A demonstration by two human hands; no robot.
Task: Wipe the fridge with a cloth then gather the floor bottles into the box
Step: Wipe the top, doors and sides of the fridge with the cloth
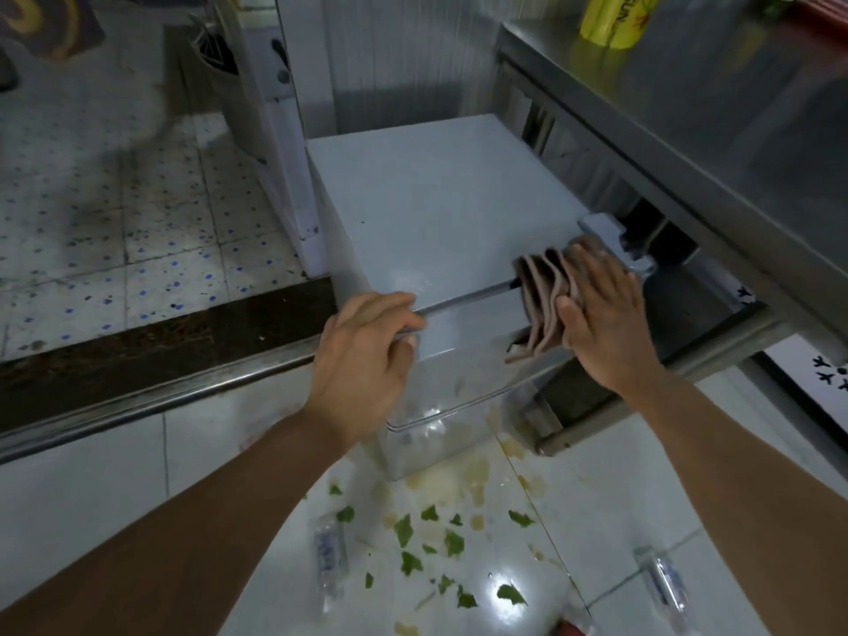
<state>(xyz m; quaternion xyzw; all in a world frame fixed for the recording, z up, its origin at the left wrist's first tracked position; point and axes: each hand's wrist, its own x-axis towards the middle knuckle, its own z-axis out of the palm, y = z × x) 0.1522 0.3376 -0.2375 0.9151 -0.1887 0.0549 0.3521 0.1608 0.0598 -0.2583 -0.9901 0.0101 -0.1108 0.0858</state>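
A: Item one, the hands?

B: I log the left hand (pixel 367 355) curled round the front top edge of the small white fridge (pixel 440 208), fingers over the rim, thumb on the front. The right hand (pixel 601 314) lies flat, fingers straight, pressing a folded brownish cloth (pixel 541 305) onto that same edge, to the right of the left hand.

A: Item two, the cloth?

B: Folded in several layers, draped over the edge, partly under the right palm, its lower end hanging down the fridge front.

A: Item three, bottles?

B: I see two clear plastic bottles lying on the white tiled floor (pixel 596 498), nearer me than both hands: the left bottle (pixel 329 557) below the left forearm, the right bottle (pixel 665 580) below the right forearm. Green leaf scraps (pixel 452 541) and yellowish stains lie between them.

A: Item four, surroundings?

B: A steel counter (pixel 688 107) stands beyond and right of the right hand, carrying a yellow container (pixel 617 16). I cannot see a box.
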